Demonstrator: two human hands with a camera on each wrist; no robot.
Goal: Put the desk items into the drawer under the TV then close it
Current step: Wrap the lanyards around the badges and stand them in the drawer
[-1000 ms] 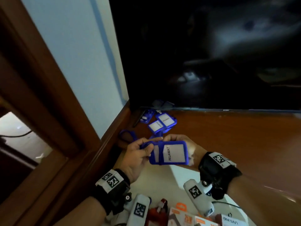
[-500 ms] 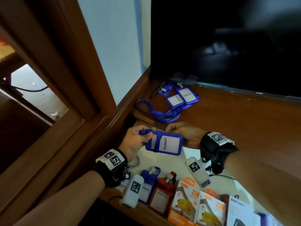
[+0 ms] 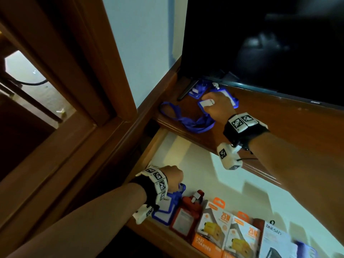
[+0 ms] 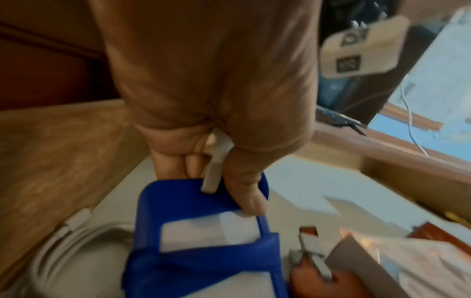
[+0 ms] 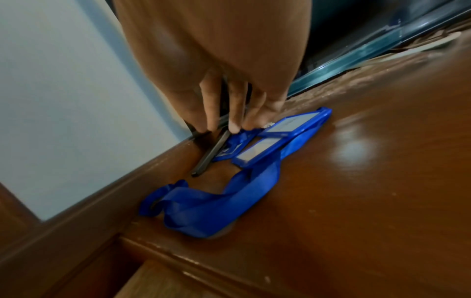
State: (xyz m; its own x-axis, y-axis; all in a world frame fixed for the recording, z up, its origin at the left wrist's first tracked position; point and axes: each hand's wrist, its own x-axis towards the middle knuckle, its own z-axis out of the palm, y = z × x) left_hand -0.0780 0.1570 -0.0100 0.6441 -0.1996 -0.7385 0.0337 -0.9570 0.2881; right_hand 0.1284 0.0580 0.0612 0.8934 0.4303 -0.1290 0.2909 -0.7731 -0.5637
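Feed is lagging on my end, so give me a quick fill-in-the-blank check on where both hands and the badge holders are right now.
1. The left hand grips a blue badge holder inside the open ____.
2. The right hand reaches for the blue badge holders lying on the desk below the ____.
3. The lanyard trailing from those holders is ____ in colour.
4. Right of the blue holder in the drawer lies a ____ badge holder.

Missing words: drawer; TV; blue; red
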